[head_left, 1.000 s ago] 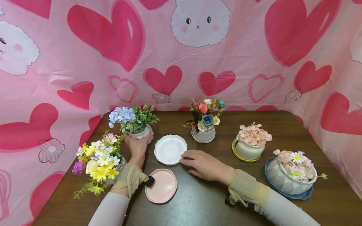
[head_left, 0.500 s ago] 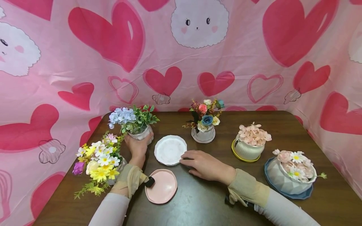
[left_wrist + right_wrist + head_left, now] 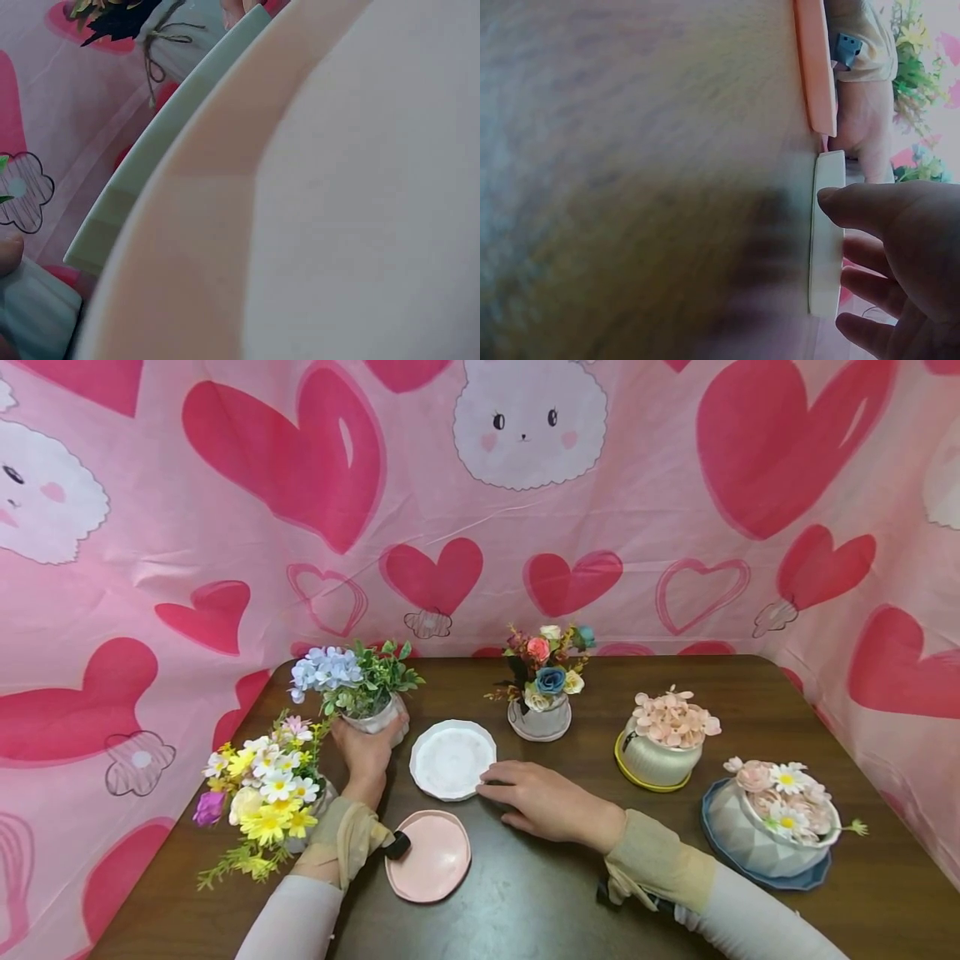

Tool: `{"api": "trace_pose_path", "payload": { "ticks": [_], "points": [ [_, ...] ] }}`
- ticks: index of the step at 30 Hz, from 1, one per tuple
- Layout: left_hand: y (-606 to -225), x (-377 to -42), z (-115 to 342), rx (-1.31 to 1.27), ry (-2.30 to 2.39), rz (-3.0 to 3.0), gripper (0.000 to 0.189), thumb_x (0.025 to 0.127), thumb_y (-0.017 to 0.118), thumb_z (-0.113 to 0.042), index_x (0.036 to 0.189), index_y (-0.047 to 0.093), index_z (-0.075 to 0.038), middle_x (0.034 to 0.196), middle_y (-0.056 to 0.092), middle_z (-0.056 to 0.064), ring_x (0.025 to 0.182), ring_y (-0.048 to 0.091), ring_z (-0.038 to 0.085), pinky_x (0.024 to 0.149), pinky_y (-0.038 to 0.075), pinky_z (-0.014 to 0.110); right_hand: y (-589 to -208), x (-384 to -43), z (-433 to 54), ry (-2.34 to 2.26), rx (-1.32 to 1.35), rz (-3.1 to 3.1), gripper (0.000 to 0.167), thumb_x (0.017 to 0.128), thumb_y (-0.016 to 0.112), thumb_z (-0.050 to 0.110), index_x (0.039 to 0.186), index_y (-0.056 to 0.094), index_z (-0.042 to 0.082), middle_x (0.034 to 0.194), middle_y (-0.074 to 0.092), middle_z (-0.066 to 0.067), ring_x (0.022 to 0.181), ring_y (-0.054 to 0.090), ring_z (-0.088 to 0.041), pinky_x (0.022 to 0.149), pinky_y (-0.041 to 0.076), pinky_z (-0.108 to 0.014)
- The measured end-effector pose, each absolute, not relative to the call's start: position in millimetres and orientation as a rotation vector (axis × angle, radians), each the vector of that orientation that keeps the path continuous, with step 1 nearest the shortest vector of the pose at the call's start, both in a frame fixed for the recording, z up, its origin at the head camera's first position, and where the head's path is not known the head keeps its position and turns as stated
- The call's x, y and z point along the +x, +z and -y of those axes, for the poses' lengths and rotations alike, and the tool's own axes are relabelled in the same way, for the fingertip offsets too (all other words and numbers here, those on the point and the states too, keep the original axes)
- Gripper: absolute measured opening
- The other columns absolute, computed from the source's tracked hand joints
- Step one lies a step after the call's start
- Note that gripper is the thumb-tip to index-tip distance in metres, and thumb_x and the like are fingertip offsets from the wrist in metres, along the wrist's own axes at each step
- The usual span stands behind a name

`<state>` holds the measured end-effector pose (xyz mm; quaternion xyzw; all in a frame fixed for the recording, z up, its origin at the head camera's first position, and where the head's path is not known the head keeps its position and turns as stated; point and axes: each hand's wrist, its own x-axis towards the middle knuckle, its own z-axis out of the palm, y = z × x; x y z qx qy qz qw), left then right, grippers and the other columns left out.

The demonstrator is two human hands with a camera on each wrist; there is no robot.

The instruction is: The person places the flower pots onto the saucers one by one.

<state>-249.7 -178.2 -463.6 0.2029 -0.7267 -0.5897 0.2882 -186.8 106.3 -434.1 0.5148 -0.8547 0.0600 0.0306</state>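
My left hand [image 3: 363,753] grips a white flowerpot [image 3: 381,717] holding light blue flowers [image 3: 326,668] and green leaves, at the back left of the table; its fingers are partly hidden behind the pot. To the pot's right lies a round white saucer [image 3: 453,762] with a faceted rim. My right hand [image 3: 538,799] rests at the saucer's right edge, fingers loosely extended and touching the rim. In the right wrist view the thumb [image 3: 847,204] lies against the white saucer's side [image 3: 826,255]. A pink saucer [image 3: 431,860] sits nearer, by my left wrist.
A pot of yellow and white flowers [image 3: 273,793] stands left of my left forearm. Behind is a small pot of mixed roses [image 3: 542,720]. On the right are a cream pot [image 3: 663,758] on a yellow saucer and a faceted white pot [image 3: 757,835] on a blue saucer.
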Motion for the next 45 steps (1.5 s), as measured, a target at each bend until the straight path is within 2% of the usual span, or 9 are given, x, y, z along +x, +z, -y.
{"api": "trace_pose_path", "payload": {
  "ticks": [13,25,36,40,45],
  "points": [
    [-462.3,-248.0,177.8,0.527,-1.594,1.932,0.096,0.064,0.092,-0.009,0.141,0.035,0.002,0.139,0.041,0.02,0.13,0.04,0.027,0.12,0.027,0.035,-435.1,-187.6,-106.5,0.181,1.595,2.617,0.051,0.092,0.07,0.028,0.139,0.057,0.015,0.14,0.058,-0.005,0.133,0.051,-0.02,0.113,0.042,-0.036],
    [-459.0,-244.0,179.0,0.515,-1.609,1.933,0.099,0.065,0.09,-0.008,0.144,0.031,0.002,0.142,0.039,0.022,0.132,0.038,0.029,0.121,0.026,0.037,-435.8,-187.4,-106.4,0.187,1.593,2.617,0.051,0.092,0.07,0.029,0.139,0.057,0.015,0.14,0.057,-0.004,0.133,0.051,-0.02,0.113,0.041,-0.036],
    [-450.4,-241.9,175.2,0.495,-1.642,1.89,0.098,0.065,0.09,-0.006,0.144,0.032,0.0,0.143,0.041,0.019,0.133,0.039,0.027,0.12,0.027,0.036,-433.8,-187.0,-107.0,0.173,1.59,2.628,0.051,0.092,0.07,0.029,0.139,0.057,0.015,0.14,0.057,-0.005,0.133,0.051,-0.02,0.113,0.042,-0.036],
    [-444.0,-239.9,170.8,0.475,-1.629,1.904,0.104,0.065,0.09,-0.007,0.149,0.029,-0.004,0.146,0.04,0.017,0.136,0.038,0.026,0.121,0.026,0.038,-432.7,-186.4,-106.7,0.18,1.591,2.632,0.052,0.091,0.071,0.028,0.138,0.057,0.014,0.14,0.057,-0.006,0.132,0.051,-0.02,0.112,0.043,-0.037],
    [-436.7,-236.3,166.3,0.44,-1.624,1.894,0.102,0.064,0.09,-0.005,0.148,0.032,-0.007,0.147,0.04,0.015,0.137,0.037,0.025,0.121,0.025,0.037,-431.9,-186.0,-106.0,0.174,1.596,2.644,0.052,0.091,0.071,0.028,0.139,0.057,0.014,0.14,0.056,-0.006,0.133,0.051,-0.021,0.112,0.042,-0.037]
  ]
}}
